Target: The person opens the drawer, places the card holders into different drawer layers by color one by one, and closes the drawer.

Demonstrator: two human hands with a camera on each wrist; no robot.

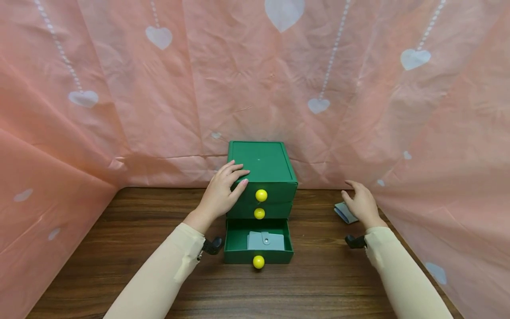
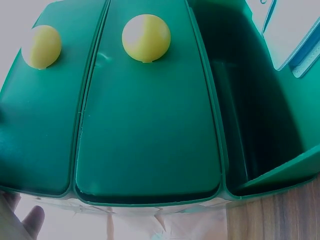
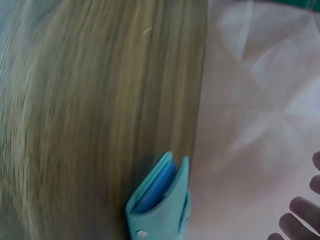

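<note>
A green drawer cabinet (image 1: 263, 160) with yellow round knobs stands at the back of the table. Its bottom drawer (image 1: 239, 257) is pulled out and holds a pale grey-blue wallet (image 1: 276, 242) with a snap strap. My left hand (image 1: 219, 192) rests on the cabinet's top left edge, fingers spread. To the right, my right hand (image 1: 362, 206) hovers with loosely bent fingers over a second small wallet (image 1: 345, 214), partly covering it in the head view. The right wrist view shows this wallet (image 3: 162, 215) standing slightly parted, with something blue inside; the fingers are apart from it.
The cabinet's two upper drawers, the top one (image 1: 243, 195) and the middle one (image 1: 241, 212), are closed. Pink cloth (image 1: 255, 88) with white hearts hangs behind and at both sides of the brown wooden table (image 1: 159, 221).
</note>
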